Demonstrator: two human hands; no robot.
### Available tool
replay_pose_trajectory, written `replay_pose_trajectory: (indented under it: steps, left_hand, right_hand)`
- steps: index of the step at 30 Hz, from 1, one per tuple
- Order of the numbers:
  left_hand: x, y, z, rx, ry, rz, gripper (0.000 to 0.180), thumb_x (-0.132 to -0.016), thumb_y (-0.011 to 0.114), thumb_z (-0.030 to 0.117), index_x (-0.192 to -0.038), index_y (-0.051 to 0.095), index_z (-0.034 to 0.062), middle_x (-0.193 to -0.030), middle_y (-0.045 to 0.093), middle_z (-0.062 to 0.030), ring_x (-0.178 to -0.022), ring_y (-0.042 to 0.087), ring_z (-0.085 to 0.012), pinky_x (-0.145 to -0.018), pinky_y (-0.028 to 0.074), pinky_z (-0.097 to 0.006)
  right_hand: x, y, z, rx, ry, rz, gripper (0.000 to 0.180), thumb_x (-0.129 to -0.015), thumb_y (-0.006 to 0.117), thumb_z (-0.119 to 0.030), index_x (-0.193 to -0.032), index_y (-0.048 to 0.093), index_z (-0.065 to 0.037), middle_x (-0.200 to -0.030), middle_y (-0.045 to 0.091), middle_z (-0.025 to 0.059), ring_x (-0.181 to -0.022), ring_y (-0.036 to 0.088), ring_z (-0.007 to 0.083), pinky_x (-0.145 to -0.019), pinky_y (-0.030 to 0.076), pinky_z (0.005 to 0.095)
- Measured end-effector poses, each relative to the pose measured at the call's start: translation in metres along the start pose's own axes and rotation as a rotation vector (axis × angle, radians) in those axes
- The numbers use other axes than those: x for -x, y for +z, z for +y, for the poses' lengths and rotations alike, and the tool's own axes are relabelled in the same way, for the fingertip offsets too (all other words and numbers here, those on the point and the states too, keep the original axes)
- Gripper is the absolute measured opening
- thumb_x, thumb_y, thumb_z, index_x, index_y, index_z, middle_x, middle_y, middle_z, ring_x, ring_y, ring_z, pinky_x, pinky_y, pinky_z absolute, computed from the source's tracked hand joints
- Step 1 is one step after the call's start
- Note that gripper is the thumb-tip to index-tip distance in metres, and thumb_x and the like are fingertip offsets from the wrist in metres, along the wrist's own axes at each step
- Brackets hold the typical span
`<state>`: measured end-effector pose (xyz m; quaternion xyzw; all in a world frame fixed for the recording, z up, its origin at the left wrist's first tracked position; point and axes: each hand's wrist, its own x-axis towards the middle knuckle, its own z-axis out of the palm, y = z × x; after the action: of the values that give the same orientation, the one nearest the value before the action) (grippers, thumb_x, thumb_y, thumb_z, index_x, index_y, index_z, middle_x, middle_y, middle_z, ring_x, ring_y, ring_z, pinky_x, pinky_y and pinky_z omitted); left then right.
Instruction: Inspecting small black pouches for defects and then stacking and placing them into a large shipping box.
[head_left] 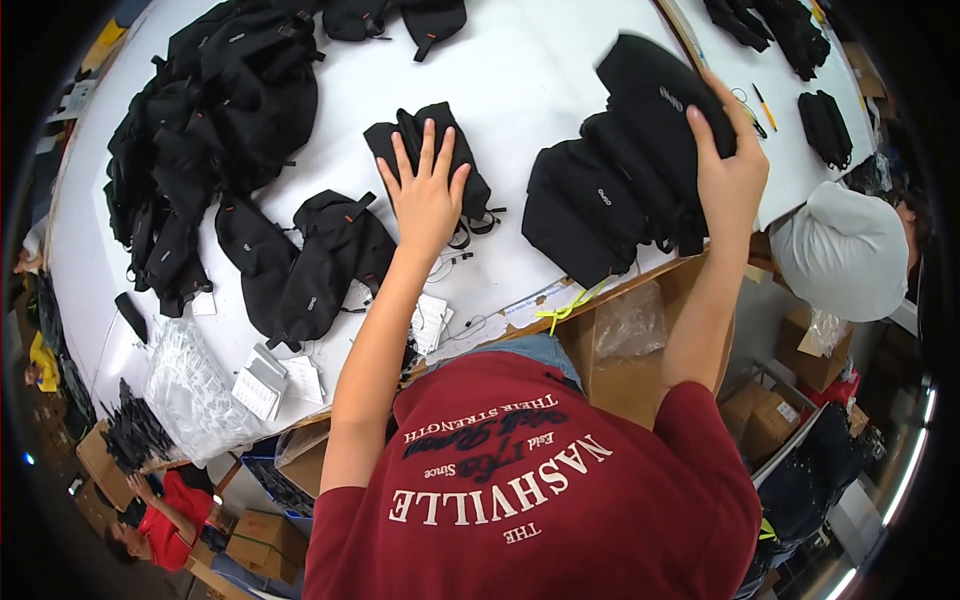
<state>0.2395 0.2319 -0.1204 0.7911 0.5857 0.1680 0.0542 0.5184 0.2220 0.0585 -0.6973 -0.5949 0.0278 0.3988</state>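
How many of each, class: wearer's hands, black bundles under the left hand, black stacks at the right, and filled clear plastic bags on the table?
Left hand and right hand: 2
Black bundle under left hand: 1
Black stack at right hand: 1
Filled clear plastic bag: 1
Total: 5

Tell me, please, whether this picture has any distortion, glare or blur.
Head view: fisheye distortion bows the edges of the white table, and the picture's corners are black; head view: a light strip at lower right looks overexposed; head view: the black bag in the right hand looks slightly soft at its top edge, perhaps from motion.
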Motion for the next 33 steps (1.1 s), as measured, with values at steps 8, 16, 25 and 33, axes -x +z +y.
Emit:
replay_pose_trajectory:
  steps: [8,16,25,33]
  left_hand:
    - [-0.009,-0.004,0.012,0.273,-0.085,0.027,0.050,-0.095,0.045,0.040,-0.143,0.035,0.0276,-0.150,0.029,-0.0077,-0.138,0.016,-0.0457,-0.107,0.006,-0.064]
    - [-0.001,0.001,0.008,0.038,-0.070,0.030,0.052,-0.089,0.052,0.048,-0.138,0.042,0.0331,-0.150,0.028,-0.0102,-0.136,0.015,-0.0498,-0.104,0.006,-0.069]
    - [-0.002,0.002,0.008,0.048,-0.058,0.035,0.052,-0.088,0.054,0.047,-0.137,0.044,0.0341,-0.149,0.029,-0.0085,-0.136,0.016,-0.0492,-0.104,0.006,-0.069]
    - [-0.006,0.003,0.019,0.112,-0.070,0.074,0.052,-0.093,0.050,0.041,-0.141,0.039,0.0263,-0.151,0.028,-0.0052,-0.138,0.018,-0.0433,-0.106,0.007,-0.065]
  right_hand:
    - [0.122,0.233,0.038,-0.510,0.603,-0.555,0.035,-0.090,0.053,-0.018,-0.122,0.056,-0.005,-0.114,0.060,0.0170,-0.105,0.057,0.0278,-0.087,0.046,0.0375]
    - [0.117,0.131,-0.009,0.050,0.025,-0.398,0.048,-0.075,0.067,-0.014,-0.121,0.054,-0.005,-0.110,0.052,0.0164,-0.102,0.051,0.0344,-0.088,0.043,0.0410]
    - [0.198,0.077,0.024,0.218,0.055,-0.548,0.087,-0.068,0.077,-0.018,-0.143,0.033,-0.015,-0.135,0.038,0.0177,-0.122,0.039,0.0362,-0.102,0.032,0.0447]
    - [0.112,0.207,0.042,-0.450,0.179,-0.404,0.063,-0.087,0.062,-0.026,-0.140,0.037,-0.003,-0.132,0.048,0.0220,-0.119,0.050,0.0316,-0.099,0.039,0.0342]
